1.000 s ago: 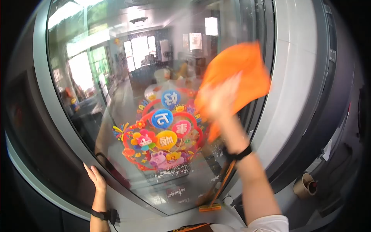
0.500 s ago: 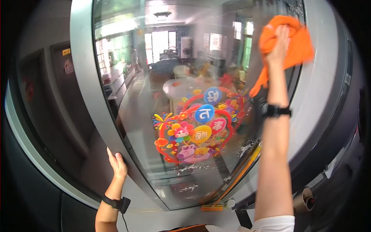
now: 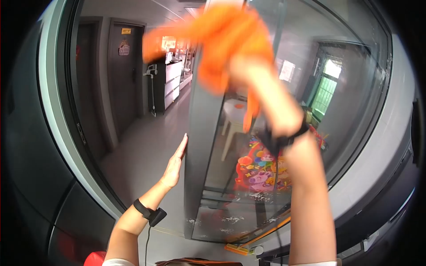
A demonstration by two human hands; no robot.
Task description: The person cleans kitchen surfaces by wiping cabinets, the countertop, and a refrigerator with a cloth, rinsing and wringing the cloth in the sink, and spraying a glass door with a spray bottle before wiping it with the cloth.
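An orange cloth (image 3: 230, 40), smeared by motion, hangs in front of the upper frame of a glass door (image 3: 288, 133). My right hand (image 3: 248, 71) is raised against the cloth and holds it; its fingers are blurred and mostly hidden. Lower down, my left hand (image 3: 175, 164) rests against the edge of the grey door frame (image 3: 197, 186), fingers stretched upward and nothing in them. Colourful stickers (image 3: 262, 170) decorate the glass, partly behind my right forearm. White flecks mark the glass below them.
Beyond the door edge lies a hallway with a dark door (image 3: 126, 66) and a white-drawered cabinet (image 3: 173, 82). An orange brush (image 3: 238, 249) with a long handle stands at the foot of the glass. A red object (image 3: 95, 258) shows at the lower left.
The cloth and my right hand have moved left, from the glass's right side to the door's frame edge. The view has turned left, and the hallway shows more. My left hand stays at the frame.
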